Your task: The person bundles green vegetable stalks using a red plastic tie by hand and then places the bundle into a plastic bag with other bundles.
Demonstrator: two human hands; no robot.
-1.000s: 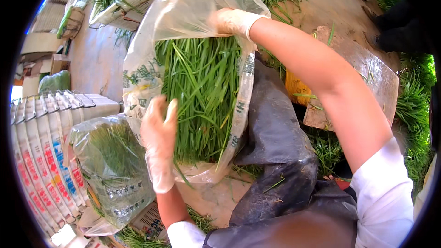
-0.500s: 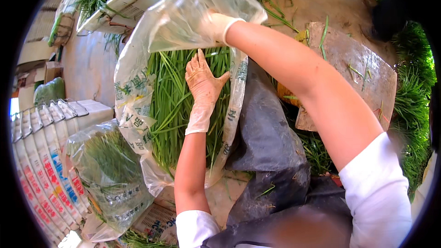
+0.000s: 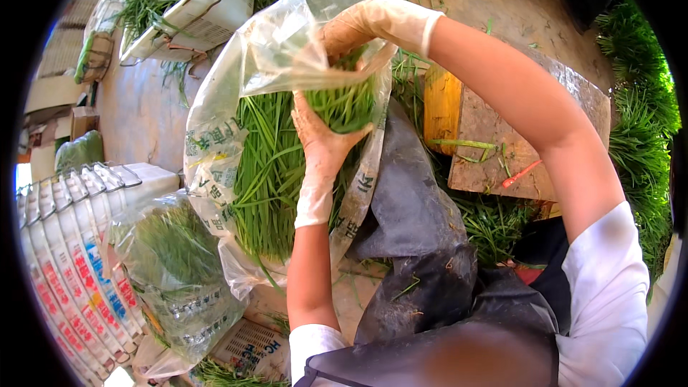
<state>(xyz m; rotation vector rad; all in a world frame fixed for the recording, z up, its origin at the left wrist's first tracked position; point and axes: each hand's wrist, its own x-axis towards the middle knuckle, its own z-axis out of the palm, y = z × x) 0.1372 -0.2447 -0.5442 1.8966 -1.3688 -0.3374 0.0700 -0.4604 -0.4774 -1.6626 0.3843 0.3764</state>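
Note:
A large clear plastic bag (image 3: 208, 129) with dark print lies before me, packed with long, flat green chives (image 3: 269, 172). My left hand (image 3: 322, 140), in a thin pale glove, cups a bunch of chives (image 3: 344, 107) at the bag's mouth, its thumb spread to one side and fingers to the other. My right hand (image 3: 358, 25), gloved too, reaches over from the right into the bag's mouth and curls round the far part of that bunch. Plastic partly covers its fingers.
A second filled clear bag (image 3: 179, 251) stands at left, beside stacked white crates (image 3: 79, 244). A crate of greens (image 3: 193, 7) is at the far left. At right lie a worn board (image 3: 502, 143), a yellow block (image 3: 441, 107) and heaped greens (image 3: 638, 136). Dark apron cloth (image 3: 412, 186) covers my leg.
My right hand has lifted and drawn back within the bag's mouth, and a bunch of chives now shows between my hands. My left hand has gone from lying flat to cupping it.

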